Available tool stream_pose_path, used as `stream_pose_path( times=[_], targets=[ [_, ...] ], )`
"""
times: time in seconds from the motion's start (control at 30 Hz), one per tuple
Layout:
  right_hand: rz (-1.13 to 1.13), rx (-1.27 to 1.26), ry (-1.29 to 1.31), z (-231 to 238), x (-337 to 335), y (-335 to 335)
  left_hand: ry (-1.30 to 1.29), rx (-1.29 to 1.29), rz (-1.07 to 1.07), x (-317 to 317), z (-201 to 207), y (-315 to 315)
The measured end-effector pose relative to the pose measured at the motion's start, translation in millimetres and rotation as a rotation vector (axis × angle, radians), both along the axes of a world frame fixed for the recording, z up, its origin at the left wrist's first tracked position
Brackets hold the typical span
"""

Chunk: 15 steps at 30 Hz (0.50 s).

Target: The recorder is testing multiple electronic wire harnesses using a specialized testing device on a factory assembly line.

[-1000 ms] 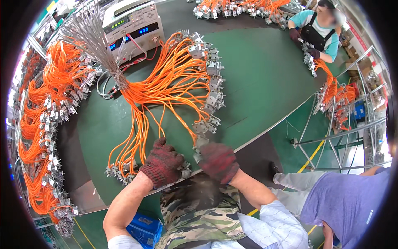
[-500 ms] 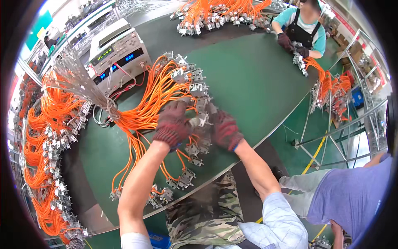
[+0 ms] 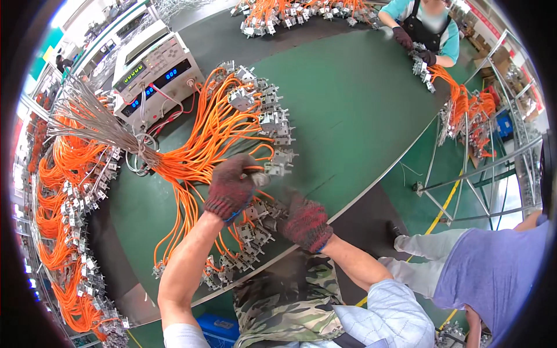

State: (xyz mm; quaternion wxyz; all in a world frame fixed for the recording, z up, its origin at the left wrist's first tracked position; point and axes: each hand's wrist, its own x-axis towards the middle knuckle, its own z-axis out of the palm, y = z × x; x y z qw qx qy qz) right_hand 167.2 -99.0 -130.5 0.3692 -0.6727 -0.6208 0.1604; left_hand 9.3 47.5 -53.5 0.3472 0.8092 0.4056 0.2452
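Both my hands wear dark red and grey knit gloves. My left hand (image 3: 231,188) is curled at the right end of a fanned bundle of orange cables (image 3: 203,152), with one orange cable at its fingers. Just right of its fingertips sit grey metal connectors (image 3: 281,162) on the cable ends. My right hand (image 3: 307,223) is nearer the table's front edge, beside another group of connectors (image 3: 255,231); its fingertips are blurred, so its grip cannot be made out. Grey braided tails (image 3: 96,124) of the bundle are tied together on the left.
A white bench instrument (image 3: 154,75) with lit displays stands behind the bundle. More orange cables (image 3: 52,232) line the left side, and another pile (image 3: 301,17) lies at the back. Across the green table (image 3: 348,116) a co-worker (image 3: 429,35) handles connectors. Another person (image 3: 493,261) stands at right.
My right hand has moved toward me, down along the row of connectors. My left hand has shifted slightly left and nearer me. The connectors between the hands have spread apart.
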Motion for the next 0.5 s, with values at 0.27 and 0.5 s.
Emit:
stream_pose_path(
  times=[0.27, 0.5],
  targets=[
    [0.263, -0.096, -0.127, 75.6, 45.0, 10.7, 0.317, 0.334, -0.168, 2.0, -50.7, 4.8],
    [0.166, -0.014, 0.047, 80.3, 13.4, -19.3, -0.203, 0.151, 0.181, -25.2, -7.8, -23.7]
  ],
)
